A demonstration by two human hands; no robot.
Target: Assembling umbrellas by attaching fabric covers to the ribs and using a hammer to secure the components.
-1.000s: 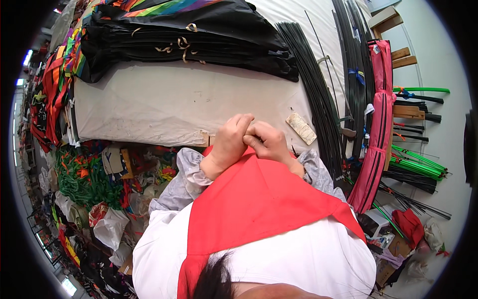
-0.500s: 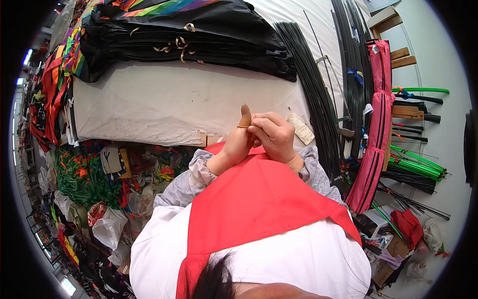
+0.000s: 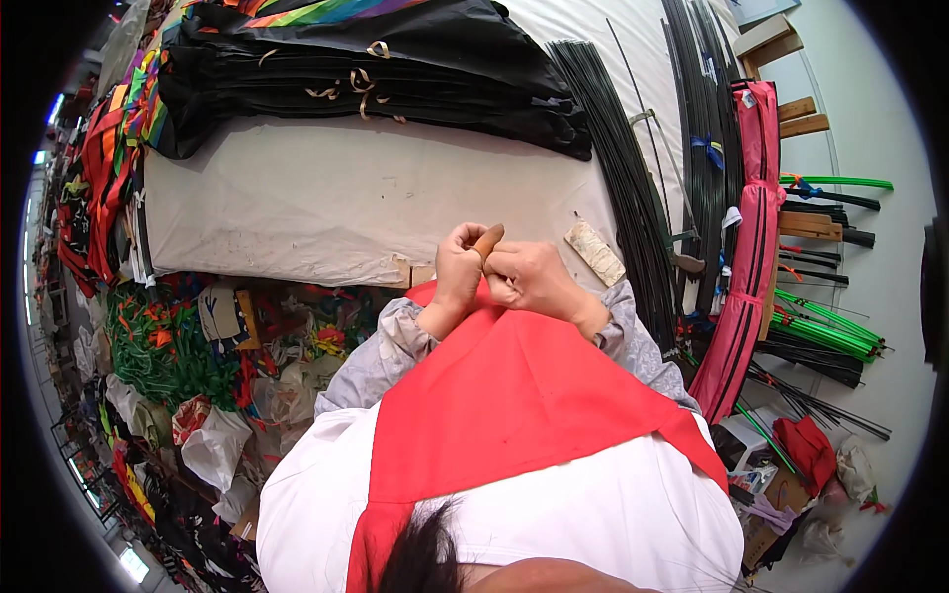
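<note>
In front of the red apron (image 3: 514, 395), at the table's near edge, my two hands are together. A brown-orange finger cot (image 3: 488, 241) covers the thumb of my left hand (image 3: 457, 275), and that thumb tilts up to the right. The other left fingers are curled behind it; whether they hold anything is hidden. My right hand (image 3: 534, 279) is closed, its knuckles up, against the base of the covered thumb. What its fingertips pinch cannot be seen. Just right of it on the table lies a pale, worn block (image 3: 594, 254).
Black fabric (image 3: 395, 89) with tan ties lies across the far side of the white-covered table (image 3: 297, 203). Bundles of thin black rods (image 3: 618, 168) and a long pink bag (image 3: 753, 208) are on the right. Green netting-like material (image 3: 163, 341) and plastic bags (image 3: 217, 450) fill the lower left.
The covered left thumb has tipped from upright to the right, and the left fingers have curled up behind it. My right hand has turned knuckles-up and shifted slightly down.
</note>
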